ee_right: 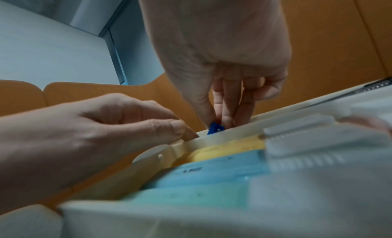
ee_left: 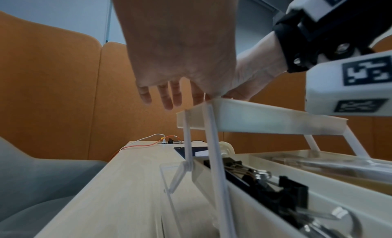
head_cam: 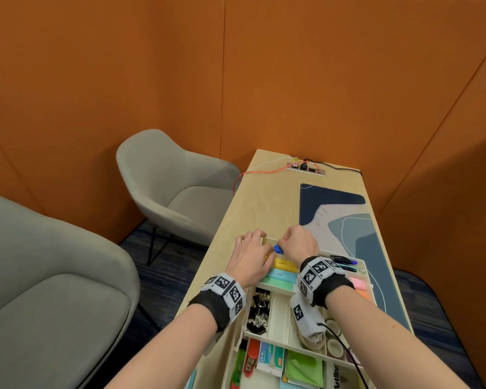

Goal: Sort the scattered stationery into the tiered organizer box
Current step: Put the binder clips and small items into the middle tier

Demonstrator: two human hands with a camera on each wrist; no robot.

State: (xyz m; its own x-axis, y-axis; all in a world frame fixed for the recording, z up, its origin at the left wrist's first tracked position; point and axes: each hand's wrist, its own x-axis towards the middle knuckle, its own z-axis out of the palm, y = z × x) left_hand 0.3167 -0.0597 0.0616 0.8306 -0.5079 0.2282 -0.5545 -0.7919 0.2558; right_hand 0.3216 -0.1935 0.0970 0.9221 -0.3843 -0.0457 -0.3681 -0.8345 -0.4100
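1. Organizer (head_cam: 275, 315): cream tiered box on the table (head_cam: 236, 220), its long axis running away from me, top tray (ee_left: 254, 117) at the far end, raised on thin struts. Lower tiers already hold binder clips (head_cam: 260, 310), a stapler (head_cam: 251, 357) and tape rolls (head_cam: 334, 346).
2. Left hand (head_cam: 251, 255): fingers relaxed and straight-ish, gripping nothing. Thumb side rests on the tray's left edge, fingertips (ee_left: 167, 100) hang past the rim. Looks to me like it's bracing the tray.
3. Blue piece (ee_right: 216, 128): small, can't ID it, prob. a clip or eraser. It sits at the tray's far rim, beyond the yellow case (head_cam: 285, 265). Too little shows to give its axis; in the right wrist view it seems edge-up, tilted.
4. Right hand (head_cam: 299, 242): thumb + fingers pinch the blue piece from above.
5. Risks, my guess: the piece is at the very rim, so letting go early could drop it off the back onto the table. Pressing down could rock the strut-held tray if the left hand lifts off.
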